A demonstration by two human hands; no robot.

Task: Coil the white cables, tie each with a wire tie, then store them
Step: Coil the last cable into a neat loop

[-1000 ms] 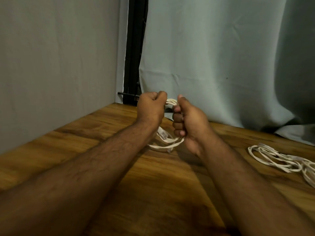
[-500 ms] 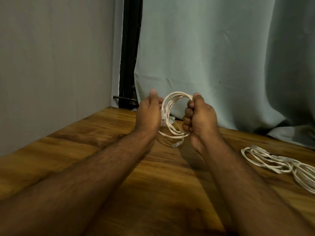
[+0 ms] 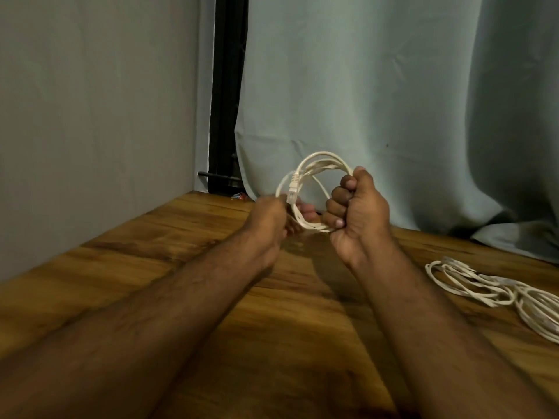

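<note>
Cable (image 3: 317,164) coil gripped by right hand (image 3: 357,213) fist, left hand (image 3: 269,216) pinching plug end to keep loops tidy for tie.

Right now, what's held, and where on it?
A coiled white cable: right hand fists round the coil's right side, left hand grips its left side below the plug.
</note>
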